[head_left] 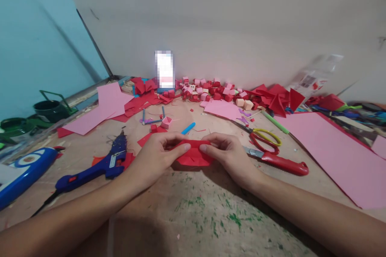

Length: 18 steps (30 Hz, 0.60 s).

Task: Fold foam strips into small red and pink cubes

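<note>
Between my two hands a piece of folded red paper (pixel 194 156) is held just above the table, with creases showing across its face. My left hand (pixel 164 148) pinches its left side, thumb lying on top of the fold. On the other side my right hand (pixel 223 150) grips it the same way, thumb near the upper edge. The fingers behind the paper are partly hidden. A blue pen-like stick (pixel 188 128) lies just beyond the paper. A small open pink paper box (pixel 167 122) rests a little farther off.
Left are a blue glue gun (pixel 113 156) and a blue-and-white object (pixel 30 170). Right lie a red-handled knife (pixel 283 163), scissors (pixel 265 138) and a large pink sheet (pixel 334 152). Small paper cubes (pixel 208 88) pile along the wall beside a lit, blurred screen (pixel 165 69).
</note>
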{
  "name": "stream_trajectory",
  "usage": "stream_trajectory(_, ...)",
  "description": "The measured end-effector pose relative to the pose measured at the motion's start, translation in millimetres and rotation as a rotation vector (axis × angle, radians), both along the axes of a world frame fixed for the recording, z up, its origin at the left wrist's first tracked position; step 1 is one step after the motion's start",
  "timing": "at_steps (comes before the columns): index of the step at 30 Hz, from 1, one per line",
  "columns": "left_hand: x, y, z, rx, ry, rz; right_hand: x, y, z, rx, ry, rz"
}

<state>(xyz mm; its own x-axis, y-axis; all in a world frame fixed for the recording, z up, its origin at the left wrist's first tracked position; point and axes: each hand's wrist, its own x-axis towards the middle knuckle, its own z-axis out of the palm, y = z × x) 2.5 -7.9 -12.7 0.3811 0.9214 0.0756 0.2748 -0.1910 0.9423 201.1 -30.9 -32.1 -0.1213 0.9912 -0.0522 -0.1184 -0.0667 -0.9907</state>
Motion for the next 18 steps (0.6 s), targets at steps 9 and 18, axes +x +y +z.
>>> stream_trajectory(9,0.6,0.1,1.3,-0.039,-0.042,0.09,1.7,1.0,-1.6,0.062,0.002,-0.003)
stream_trajectory(18,1.2,-3.0,8.8,0.04,-0.05,0.056,3.7,1.5,-0.9,0.092,-0.12,-0.061)
